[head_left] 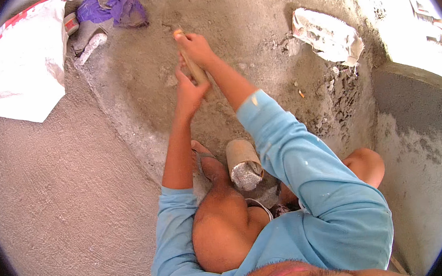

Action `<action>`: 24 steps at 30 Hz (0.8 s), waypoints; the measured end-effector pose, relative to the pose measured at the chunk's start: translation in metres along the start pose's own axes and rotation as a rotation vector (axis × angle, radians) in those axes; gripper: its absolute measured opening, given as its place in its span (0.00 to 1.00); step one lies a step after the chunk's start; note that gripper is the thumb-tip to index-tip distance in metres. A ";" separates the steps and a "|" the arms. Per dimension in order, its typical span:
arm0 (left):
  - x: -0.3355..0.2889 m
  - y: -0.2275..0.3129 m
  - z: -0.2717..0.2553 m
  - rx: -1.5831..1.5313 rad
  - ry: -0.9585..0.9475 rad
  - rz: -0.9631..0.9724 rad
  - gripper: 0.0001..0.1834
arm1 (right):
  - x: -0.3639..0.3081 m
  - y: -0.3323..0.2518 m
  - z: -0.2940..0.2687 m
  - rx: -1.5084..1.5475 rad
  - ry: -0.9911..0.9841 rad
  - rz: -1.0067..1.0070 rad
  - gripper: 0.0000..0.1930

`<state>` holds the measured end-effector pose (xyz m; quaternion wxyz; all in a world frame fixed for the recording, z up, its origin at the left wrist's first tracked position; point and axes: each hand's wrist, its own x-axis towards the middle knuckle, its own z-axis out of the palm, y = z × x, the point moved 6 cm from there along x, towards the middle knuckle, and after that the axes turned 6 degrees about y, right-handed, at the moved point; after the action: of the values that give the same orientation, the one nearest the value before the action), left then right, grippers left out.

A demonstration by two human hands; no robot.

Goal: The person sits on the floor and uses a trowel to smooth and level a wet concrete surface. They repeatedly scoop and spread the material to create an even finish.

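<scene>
Out in front of me, over the dusty grey floor (143, 92), both hands are closed around a tan, stick-like piece (195, 71) that looks like wood. My right hand (197, 49) grips its far end, where a small orange tip (177, 33) shows by the fingers. Nearer to me, my left hand (191, 94) holds the lower end. The fingers cover much of the piece, so its exact kind cannot be made out. A tan cylindrical container (240, 152) stands between my feet, with grey speckled material at its near end.
At the far left lies a white sack (30, 65) with red edging, near purple cloth (115, 9) and a whitish chunk (92, 48). A torn, dirty white bag piece (327, 35) rests at the right beside rubble (344, 93). A low cement wall (412, 100) bounds the right side.
</scene>
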<state>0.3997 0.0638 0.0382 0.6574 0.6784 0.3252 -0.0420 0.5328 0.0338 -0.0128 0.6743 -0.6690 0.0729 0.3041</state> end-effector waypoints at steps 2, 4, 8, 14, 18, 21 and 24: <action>0.013 -0.002 0.001 0.057 0.086 -0.066 0.48 | -0.003 -0.005 0.007 0.171 0.005 0.117 0.19; 0.015 0.012 0.016 0.132 0.118 -0.112 0.45 | -0.009 -0.001 -0.014 0.225 0.109 0.118 0.19; -0.020 0.015 0.071 0.334 -0.079 -0.011 0.40 | -0.060 0.022 -0.094 0.349 0.341 0.170 0.19; -0.105 -0.010 0.145 0.481 -0.448 -0.119 0.20 | -0.179 0.045 -0.183 0.439 0.608 0.250 0.18; -0.111 -0.007 0.148 0.599 -0.619 -0.318 0.11 | -0.208 0.046 -0.208 0.570 0.745 0.298 0.18; -0.126 0.041 0.159 0.661 -0.628 -0.387 0.08 | -0.222 0.030 -0.212 0.693 0.795 0.354 0.19; -0.137 0.054 0.151 0.631 -0.466 -0.412 0.11 | -0.223 0.019 -0.188 0.728 0.717 0.335 0.21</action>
<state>0.3752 -0.1238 0.1309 0.4516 0.7395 0.2681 -0.4211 0.4017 -0.2156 0.0656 0.7376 -0.4330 0.5052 0.1151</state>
